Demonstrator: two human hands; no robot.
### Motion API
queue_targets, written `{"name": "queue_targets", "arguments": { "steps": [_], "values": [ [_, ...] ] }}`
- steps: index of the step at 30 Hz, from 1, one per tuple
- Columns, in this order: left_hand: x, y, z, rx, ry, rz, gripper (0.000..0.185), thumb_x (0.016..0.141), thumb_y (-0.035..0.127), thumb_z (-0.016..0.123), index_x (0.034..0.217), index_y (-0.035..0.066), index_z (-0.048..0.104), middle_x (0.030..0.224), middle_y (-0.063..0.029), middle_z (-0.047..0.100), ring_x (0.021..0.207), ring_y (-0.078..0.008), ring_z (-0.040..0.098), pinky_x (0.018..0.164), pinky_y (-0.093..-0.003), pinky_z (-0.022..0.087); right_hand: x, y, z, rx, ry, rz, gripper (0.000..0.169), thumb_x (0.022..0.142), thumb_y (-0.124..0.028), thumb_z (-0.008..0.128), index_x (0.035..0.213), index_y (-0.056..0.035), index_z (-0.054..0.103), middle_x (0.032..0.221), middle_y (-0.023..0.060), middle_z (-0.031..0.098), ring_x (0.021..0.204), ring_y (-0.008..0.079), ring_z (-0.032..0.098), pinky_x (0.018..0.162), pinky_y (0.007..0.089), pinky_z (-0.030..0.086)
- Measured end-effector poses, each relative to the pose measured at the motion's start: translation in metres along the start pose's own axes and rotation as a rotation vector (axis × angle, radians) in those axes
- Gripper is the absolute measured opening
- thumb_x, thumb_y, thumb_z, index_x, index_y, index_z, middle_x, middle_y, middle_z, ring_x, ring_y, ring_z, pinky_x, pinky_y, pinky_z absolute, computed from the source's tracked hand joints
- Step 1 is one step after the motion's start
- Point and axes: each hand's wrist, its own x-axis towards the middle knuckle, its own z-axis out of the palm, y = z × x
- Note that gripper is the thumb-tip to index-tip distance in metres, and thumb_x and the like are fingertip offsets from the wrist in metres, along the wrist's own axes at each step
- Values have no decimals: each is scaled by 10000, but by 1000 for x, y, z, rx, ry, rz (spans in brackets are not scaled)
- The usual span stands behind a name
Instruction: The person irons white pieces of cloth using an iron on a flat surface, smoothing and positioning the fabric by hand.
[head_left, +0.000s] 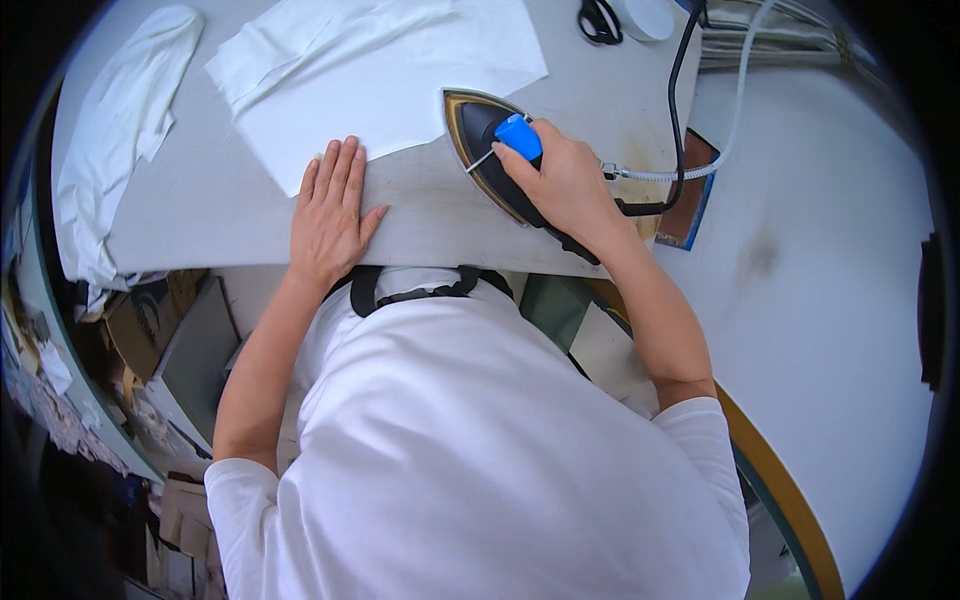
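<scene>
My right hand (570, 180) grips the handle of a black steam iron (487, 161) with a blue cap or knob. The iron's pointed tip is by the lower right edge of a white fabric piece (390, 82), which lies partly folded on the grey padded table (420, 217). My left hand (330, 206) rests palm down near the front edge, its fingertips at the lower edge of that fabric; it grasps nothing. A second white fabric piece (124, 127), crumpled, lies at the far left and hangs over the table's front edge.
A black cable (679, 97) and a pale steam hose (731, 142) run from the iron towards the upper right. Beside them lies a brown, blue-edged block or pad (688, 191). Black-handled scissors (598, 21) are at the top. Cardboard boxes (146, 322) stand below on the left.
</scene>
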Motion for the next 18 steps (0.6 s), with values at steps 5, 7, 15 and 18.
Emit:
{"name": "queue_targets", "arguments": {
  "steps": [5, 7, 15, 18],
  "values": [
    [-36, -11, 8, 21, 78, -145, 779, 996, 426, 567, 1601, 19, 291, 1676, -135, 287, 1563, -308, 229, 1274, -460, 167, 4, -38, 19, -103, -98, -198, 428, 942, -398, 682, 950, 23, 603, 748, 244, 696, 712, 450, 688, 667, 516, 556],
    [-48, -14, 5, 45, 81, -201, 774, 1002, 449, 565, 1595, 22, 309, 1680, -122, 285, 1568, -299, 221, 1274, -452, 173, 5, -48, 22, -130, -179, -222, 420, 944, -396, 678, 961, 18, 608, 749, 235, 702, 716, 436, 700, 668, 514, 562],
    [-85, -31, 13, -97, 373, -275, 621, 983, 197, 619, 1519, -18, 392, 1606, -196, 377, 1505, -388, 329, 1233, -494, 264, 13, -112, 63, -144, -213, -554, 394, 938, -366, 695, 916, 11, 583, 707, 211, 692, 648, 393, 696, 620, 471, 563],
    [-88, -33, 8, -102, 494, -311, 477, 926, 41, 651, 1370, -68, 516, 1465, -257, 491, 1409, -447, 436, 1175, -515, 365, 16, -134, 72, -149, -248, -630, 414, 936, -374, 694, 911, 21, 574, 689, 207, 689, 633, 378, 704, 613, 443, 577]
  ]
}}
